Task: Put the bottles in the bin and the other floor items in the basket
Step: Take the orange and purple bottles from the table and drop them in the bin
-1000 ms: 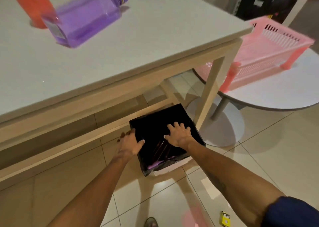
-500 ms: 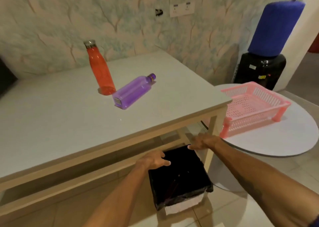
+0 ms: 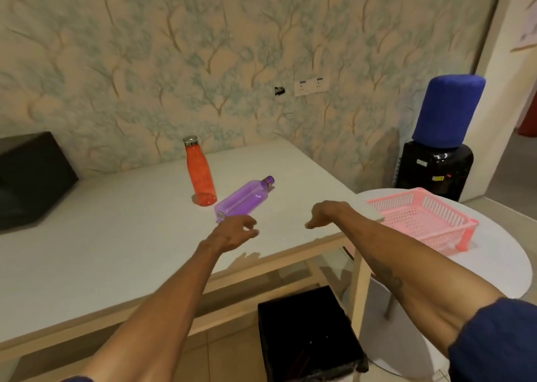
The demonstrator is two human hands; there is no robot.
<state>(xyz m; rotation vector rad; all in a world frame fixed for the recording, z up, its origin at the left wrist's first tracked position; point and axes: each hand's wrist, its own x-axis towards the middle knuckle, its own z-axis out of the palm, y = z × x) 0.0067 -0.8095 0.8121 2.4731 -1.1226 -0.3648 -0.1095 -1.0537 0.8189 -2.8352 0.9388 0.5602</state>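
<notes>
A purple bottle (image 3: 245, 198) lies on its side on the white table (image 3: 116, 250), next to an upright orange bottle (image 3: 200, 175). My left hand (image 3: 232, 233) hovers just in front of the purple bottle's base, fingers apart and empty. Over the table's right corner my right hand (image 3: 327, 213) hangs with loosely curled fingers and nothing in it. The black-lined bin (image 3: 308, 335) stands on the floor under the table's front edge. The pink basket (image 3: 424, 218) rests on the round white table (image 3: 494, 265) at the right.
A black box-like object (image 3: 29, 178) sits at the table's far left. A water dispenser with a blue-covered jug (image 3: 441, 140) stands against the wall behind the round table. The table's right leg (image 3: 360, 288) stands beside the bin. Tiled floor shows below.
Both hands have left the bin's rim and risen above the table top, toward the purple bottle. The view has tilted up from the floor to the table and wall.
</notes>
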